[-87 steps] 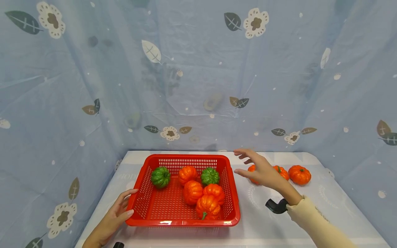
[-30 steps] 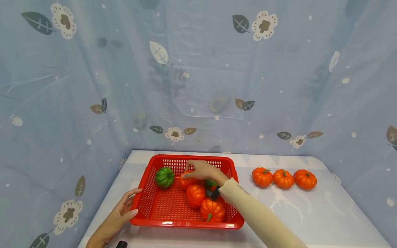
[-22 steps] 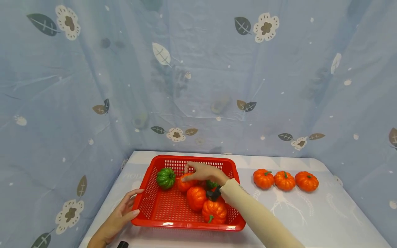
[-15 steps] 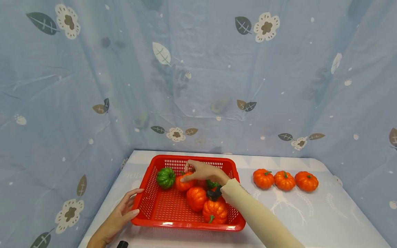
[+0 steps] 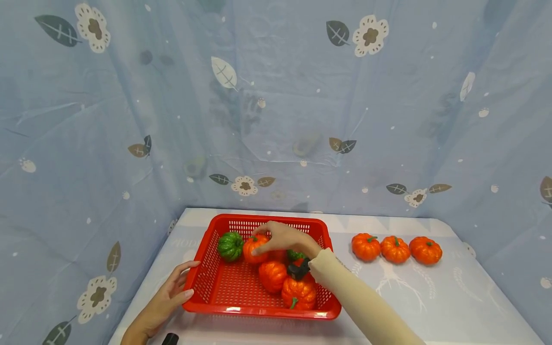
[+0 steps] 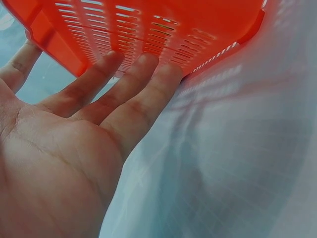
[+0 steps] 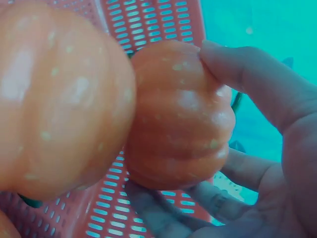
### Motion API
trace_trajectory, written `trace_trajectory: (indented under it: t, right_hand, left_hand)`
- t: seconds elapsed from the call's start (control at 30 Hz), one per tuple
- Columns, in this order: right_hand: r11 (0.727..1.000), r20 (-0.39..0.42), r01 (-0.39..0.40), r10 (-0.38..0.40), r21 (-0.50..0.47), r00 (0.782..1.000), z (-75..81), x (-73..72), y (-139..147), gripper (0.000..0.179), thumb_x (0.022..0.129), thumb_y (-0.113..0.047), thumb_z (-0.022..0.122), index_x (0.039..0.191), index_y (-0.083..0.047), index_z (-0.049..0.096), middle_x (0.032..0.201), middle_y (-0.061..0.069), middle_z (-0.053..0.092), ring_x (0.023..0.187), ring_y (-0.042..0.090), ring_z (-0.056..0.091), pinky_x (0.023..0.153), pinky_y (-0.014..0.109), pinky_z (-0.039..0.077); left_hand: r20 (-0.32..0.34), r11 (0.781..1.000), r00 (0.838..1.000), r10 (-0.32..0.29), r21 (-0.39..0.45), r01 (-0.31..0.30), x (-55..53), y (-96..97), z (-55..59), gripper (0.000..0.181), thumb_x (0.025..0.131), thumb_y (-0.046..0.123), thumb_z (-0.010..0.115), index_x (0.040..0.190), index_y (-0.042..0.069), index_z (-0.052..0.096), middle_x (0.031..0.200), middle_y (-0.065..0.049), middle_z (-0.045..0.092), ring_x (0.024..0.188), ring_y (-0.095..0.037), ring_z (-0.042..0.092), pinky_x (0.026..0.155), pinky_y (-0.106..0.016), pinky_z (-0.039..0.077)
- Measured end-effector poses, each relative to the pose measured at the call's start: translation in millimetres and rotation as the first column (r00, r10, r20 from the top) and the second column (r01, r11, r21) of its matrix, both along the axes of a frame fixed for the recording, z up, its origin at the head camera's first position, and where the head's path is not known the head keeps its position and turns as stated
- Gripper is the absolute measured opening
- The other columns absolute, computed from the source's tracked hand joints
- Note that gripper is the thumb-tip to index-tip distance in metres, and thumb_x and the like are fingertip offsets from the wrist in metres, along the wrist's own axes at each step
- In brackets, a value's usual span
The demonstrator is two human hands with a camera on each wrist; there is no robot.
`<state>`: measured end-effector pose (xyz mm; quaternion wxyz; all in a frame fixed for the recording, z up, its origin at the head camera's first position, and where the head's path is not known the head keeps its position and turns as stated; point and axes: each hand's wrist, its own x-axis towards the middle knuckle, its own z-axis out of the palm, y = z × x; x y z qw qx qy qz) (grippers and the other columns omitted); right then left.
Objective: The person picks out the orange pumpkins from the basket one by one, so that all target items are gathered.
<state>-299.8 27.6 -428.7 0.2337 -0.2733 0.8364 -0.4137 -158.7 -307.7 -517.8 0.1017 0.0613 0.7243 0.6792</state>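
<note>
A red slotted basket (image 5: 233, 310) holds several orange pumpkins and two green ones. My right hand (image 5: 282, 239) reaches into it and grips an orange pumpkin (image 5: 251, 251) by its side; in the right wrist view the thumb lies on one side of this pumpkin (image 7: 178, 119) and the fingers curl round the other. Just left of it sits a green pumpkin (image 5: 230, 247). More orange pumpkins (image 5: 272, 276) crowd the right half, some partly hidden by my right arm. Against the basket's left outer wall, my left hand (image 5: 161, 302) rests with extended fingers (image 6: 136, 109) touching the slots.
On the white table (image 5: 431, 306), three orange pumpkins stand in a row: a left one (image 5: 366, 247), a middle one (image 5: 395, 249) and a right one (image 5: 425, 250). A blue patterned curtain (image 5: 276, 120) encloses the table's back and sides.
My right hand has come from right of the basket into it and taken hold of an orange pumpkin, which has shifted left beside the green one. The left hand stays at the basket's side.
</note>
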Motion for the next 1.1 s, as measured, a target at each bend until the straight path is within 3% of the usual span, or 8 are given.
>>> trace_trajectory:
  t: [0.2, 0.4, 0.57, 0.83, 1.1]
  right_hand:
    - [0.998, -0.045, 0.029, -0.032, -0.056, 0.998, 6.1, 1.4, 7.4, 0.070, 0.084, -0.036, 0.086, 0.143, -0.012, 0.059, 0.131, -0.005, 0.059, 0.112, 0.015, 0.058, 0.098, 0.037, 0.050]
    - [0.991, -0.094, 0.083, -0.093, -0.106, 0.991, 15.9, 4.4, 16.4, 0.071, 0.084, -0.043, 0.085, 0.146, -0.024, 0.057, 0.133, -0.006, 0.060, 0.109, 0.015, 0.061, 0.094, 0.037, 0.053]
    - [0.985, -0.113, 0.102, -0.118, -0.137, 0.987, 26.5, 10.4, 24.4, 0.071, 0.083, -0.046, 0.085, 0.146, -0.030, 0.056, 0.130, -0.007, 0.061, 0.111, 0.016, 0.061, 0.093, 0.038, 0.054]
    - [0.981, -0.239, 0.115, -0.151, -0.156, 0.959, 39.8, 20.0, 43.7, 0.070, 0.083, -0.046, 0.085, 0.145, -0.033, 0.055, 0.134, -0.005, 0.059, 0.115, 0.017, 0.057, 0.093, 0.039, 0.053]
    - [0.973, -0.297, 0.162, -0.206, -0.166, 0.932, 37.3, 33.6, 72.4, 0.071, 0.081, -0.051, 0.085, 0.144, -0.041, 0.053, 0.138, -0.011, 0.055, 0.114, 0.015, 0.059, 0.093, 0.039, 0.054]
  left_hand:
    - [-0.006, 1.000, 1.000, -0.009, -0.001, 0.009, 0.8, -0.7, 0.9, 0.064, 0.100, 0.013, 0.061, 0.155, 0.016, 0.028, 0.156, -0.030, 0.030, 0.128, -0.037, 0.052, 0.089, -0.040, 0.059]
    - [-0.013, 0.999, 0.999, -0.037, 0.013, 0.037, 0.2, -1.3, -1.0, 0.063, 0.101, 0.010, 0.058, 0.156, 0.015, 0.026, 0.156, -0.031, 0.028, 0.126, -0.031, 0.055, 0.089, -0.041, 0.059]
    - [-0.006, 1.000, 1.000, -0.019, 0.000, 0.019, -0.8, -0.3, -1.2, 0.064, 0.101, 0.011, 0.059, 0.156, 0.015, 0.026, 0.156, -0.031, 0.029, 0.125, -0.031, 0.056, 0.089, -0.042, 0.059]
    - [-0.015, 1.000, 1.000, -0.008, -0.005, 0.008, -3.4, -0.2, -0.4, 0.064, 0.101, 0.011, 0.060, 0.156, 0.017, 0.028, 0.155, -0.031, 0.031, 0.121, -0.025, 0.059, 0.088, -0.041, 0.059]
    - [-0.034, 0.999, 0.999, -0.042, 0.013, 0.043, 0.1, -2.1, -1.9, 0.062, 0.103, 0.009, 0.056, 0.157, 0.015, 0.025, 0.155, -0.034, 0.028, 0.120, -0.017, 0.060, 0.088, -0.039, 0.058]
